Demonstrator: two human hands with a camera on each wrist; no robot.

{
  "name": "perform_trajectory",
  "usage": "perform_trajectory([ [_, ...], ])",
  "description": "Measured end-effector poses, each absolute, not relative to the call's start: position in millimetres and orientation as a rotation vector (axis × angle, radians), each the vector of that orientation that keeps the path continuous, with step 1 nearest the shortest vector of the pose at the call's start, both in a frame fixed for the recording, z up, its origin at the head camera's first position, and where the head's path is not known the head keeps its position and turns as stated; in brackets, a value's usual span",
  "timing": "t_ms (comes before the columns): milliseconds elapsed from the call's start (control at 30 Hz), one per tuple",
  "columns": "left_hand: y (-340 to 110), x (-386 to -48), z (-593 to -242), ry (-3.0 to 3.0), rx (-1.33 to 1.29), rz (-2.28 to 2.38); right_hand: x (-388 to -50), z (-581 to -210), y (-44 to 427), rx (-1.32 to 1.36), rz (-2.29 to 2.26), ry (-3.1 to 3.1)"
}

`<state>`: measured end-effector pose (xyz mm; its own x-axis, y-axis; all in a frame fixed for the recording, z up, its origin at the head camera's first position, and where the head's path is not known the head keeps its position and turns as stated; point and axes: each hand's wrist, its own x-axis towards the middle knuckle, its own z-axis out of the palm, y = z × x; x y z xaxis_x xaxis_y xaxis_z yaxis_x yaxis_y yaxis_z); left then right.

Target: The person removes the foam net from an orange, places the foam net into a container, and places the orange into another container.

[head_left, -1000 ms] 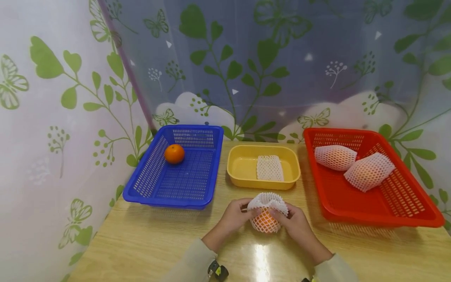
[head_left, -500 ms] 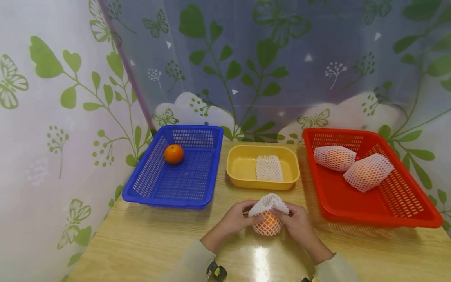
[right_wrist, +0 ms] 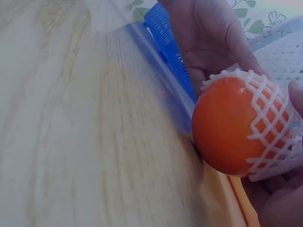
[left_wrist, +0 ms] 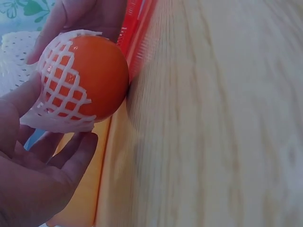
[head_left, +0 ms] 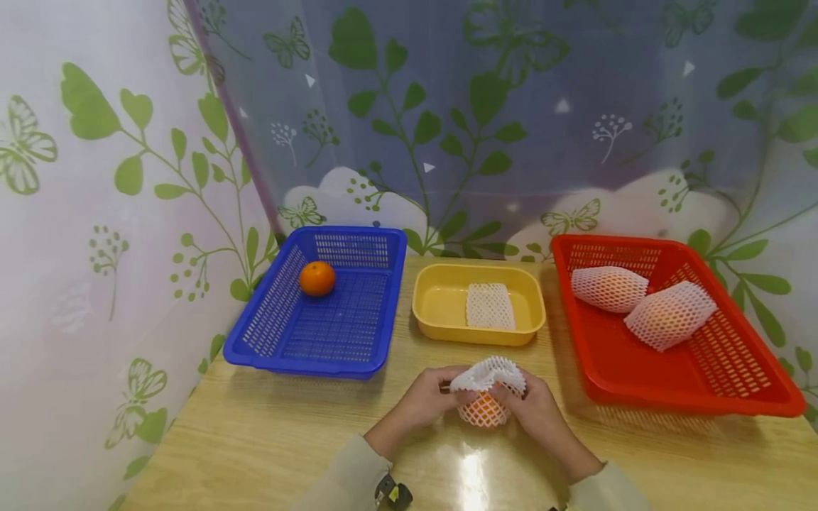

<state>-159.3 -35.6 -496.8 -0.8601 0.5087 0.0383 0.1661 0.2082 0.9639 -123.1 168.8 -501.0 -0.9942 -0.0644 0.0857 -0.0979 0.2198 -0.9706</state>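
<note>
Both hands hold an orange (left_wrist: 106,78) partly covered by a white foam net sleeve (head_left: 492,372), just above the table in the head view. My left hand (head_left: 429,399) grips the sleeve from the left, thumb on the near side and fingers behind. On the opposite side, my right hand (head_left: 538,406) pinches the sleeve with its thumb in front. The wrist views show the orange's lower end bare, poking out of the sleeve's edge. Beyond the fruit, the loose upper part of the sleeve stands up and folds over.
A blue basket (head_left: 307,360) on the left holds one bare orange (head_left: 317,279). At centre back, a yellow tray (head_left: 441,332) contains flat white foam net (head_left: 489,306). The red basket (head_left: 645,376) on the right has two net-covered fruits, one left (head_left: 610,288) and one right (head_left: 671,315).
The sleeve's upper part has sunk and folded a little, and its opening has narrowed. The orange has shifted slightly toward the person. Both hands keep their hold in nearly the same place.
</note>
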Motion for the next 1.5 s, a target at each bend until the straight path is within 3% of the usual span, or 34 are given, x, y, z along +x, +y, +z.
perform_trajectory([
  [333, -30.4, -158.4, -497.9, 2.299, 0.412, 1.809, -122.9, -504.1, 171.9, 0.144, 1.962, -2.465],
  [867, -32.6, -152.6, -482.8, 2.163, 0.464, 1.836, -125.4, -504.4, 173.6, 0.120, 1.939, -2.377],
  [1167, -32.8, -157.8, -503.0, 2.080, 0.628, 1.846, -125.5, -504.1, 173.3, 0.073, 1.960, -2.285],
  [1500, -31.3, -156.8, -495.3, 2.183, 0.540, 1.758, -122.8, -506.0, 173.5, 0.102, 1.914, -2.335],
])
